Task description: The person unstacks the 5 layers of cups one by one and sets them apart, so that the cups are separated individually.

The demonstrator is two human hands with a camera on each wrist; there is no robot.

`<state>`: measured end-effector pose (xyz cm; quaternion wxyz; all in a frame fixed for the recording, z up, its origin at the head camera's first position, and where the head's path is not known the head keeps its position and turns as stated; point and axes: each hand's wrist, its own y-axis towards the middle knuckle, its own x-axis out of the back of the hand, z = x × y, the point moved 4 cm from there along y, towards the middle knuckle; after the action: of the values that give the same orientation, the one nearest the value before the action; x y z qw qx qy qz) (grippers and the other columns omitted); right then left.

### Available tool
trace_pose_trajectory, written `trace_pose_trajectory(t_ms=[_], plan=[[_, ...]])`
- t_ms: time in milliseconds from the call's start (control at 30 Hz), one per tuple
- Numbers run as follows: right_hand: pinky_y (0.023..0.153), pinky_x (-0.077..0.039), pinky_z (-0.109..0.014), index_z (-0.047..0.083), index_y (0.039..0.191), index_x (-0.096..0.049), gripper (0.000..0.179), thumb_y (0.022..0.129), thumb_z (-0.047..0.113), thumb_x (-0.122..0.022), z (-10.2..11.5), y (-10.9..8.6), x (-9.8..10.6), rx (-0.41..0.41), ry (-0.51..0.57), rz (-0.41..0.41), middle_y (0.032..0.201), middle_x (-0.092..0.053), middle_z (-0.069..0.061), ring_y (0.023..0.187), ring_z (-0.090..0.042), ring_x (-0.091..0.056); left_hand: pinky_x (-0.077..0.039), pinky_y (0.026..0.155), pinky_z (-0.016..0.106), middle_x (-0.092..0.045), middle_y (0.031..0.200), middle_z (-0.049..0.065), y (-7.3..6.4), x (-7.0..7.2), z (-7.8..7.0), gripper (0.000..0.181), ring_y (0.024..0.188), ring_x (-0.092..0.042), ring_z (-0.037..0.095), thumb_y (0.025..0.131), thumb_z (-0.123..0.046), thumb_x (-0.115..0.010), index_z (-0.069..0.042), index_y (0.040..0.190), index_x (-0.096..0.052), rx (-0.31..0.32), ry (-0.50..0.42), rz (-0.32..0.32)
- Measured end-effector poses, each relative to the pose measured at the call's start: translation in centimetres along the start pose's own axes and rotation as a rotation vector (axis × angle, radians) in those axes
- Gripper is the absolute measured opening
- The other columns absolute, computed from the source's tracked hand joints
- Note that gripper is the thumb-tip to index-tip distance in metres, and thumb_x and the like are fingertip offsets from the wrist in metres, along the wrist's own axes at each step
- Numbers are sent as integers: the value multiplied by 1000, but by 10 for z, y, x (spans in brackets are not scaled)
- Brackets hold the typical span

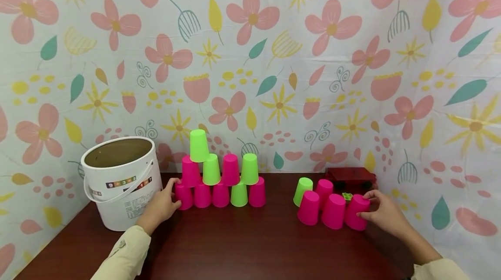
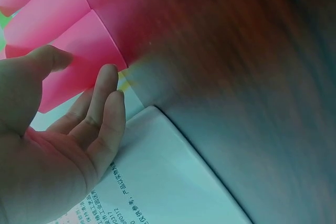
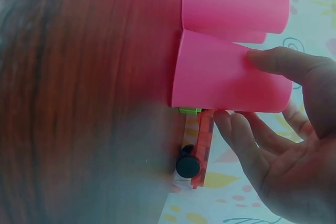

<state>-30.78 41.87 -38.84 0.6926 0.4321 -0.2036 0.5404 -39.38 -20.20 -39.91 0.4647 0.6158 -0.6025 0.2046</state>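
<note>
At the left, a pyramid of upside-down cups stands on the table. My left hand [image 1: 161, 207] is round the leftmost bottom pink cup [image 1: 184, 196], thumb on its near side and fingers along its outer side. A lime green cup [image 1: 199, 146] sits highest, above a row of pink and green ones. On the right, my right hand [image 1: 385, 213] holds a pink cup [image 1: 357, 213] between thumb and fingers. This cup's rim appears to be on the table in the right wrist view. Beside it are more pink cups [image 1: 333, 211] and a green cup [image 1: 303, 191], all upside down.
A white bucket [image 1: 124, 184] with a handle stands left of the pyramid, close to my left hand. Behind the right-hand cups sits a red toy vehicle [image 1: 351, 176] with black wheels and a small green piece [image 1: 347, 196]. A flowered cloth hangs behind the dark wooden table [image 1: 250, 245].
</note>
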Motion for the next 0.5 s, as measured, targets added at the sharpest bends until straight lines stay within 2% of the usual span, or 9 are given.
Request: trace_pose_trajectory(t_ms=[267, 400, 500], plan=[[57, -43, -28, 0, 104, -53, 54, 68, 17, -90, -2, -2, 1, -2, -2, 38, 98, -67, -21, 79, -22, -57, -52, 65, 40, -69, 95, 21, 0, -2, 2, 60, 87, -67, 32, 83, -4, -75, -13, 130, -39, 21, -10, 2], [63, -50, -27, -4, 109, -48, 56, 74, 16, -87, 0, 0, 4, -19, 65, 70, 107, -61, -25, 89, -33, -63, -52, 65, 39, -69, 95, 19, 3, -2, 4, 61, 84, -67, 29, 83, -5, -75, -14, 131, -38, 26, 4, 0], [69, -55, -33, -7, 116, -44, 61, 79, 21, -84, 7, 1, 8, -47, 85, 60, 116, -55, -31, 98, -46, -63, -52, 66, 39, -69, 94, 18, 4, -3, 5, 61, 83, -67, 27, 83, -6, -76, -14, 131, -39, 24, 12, -3]])
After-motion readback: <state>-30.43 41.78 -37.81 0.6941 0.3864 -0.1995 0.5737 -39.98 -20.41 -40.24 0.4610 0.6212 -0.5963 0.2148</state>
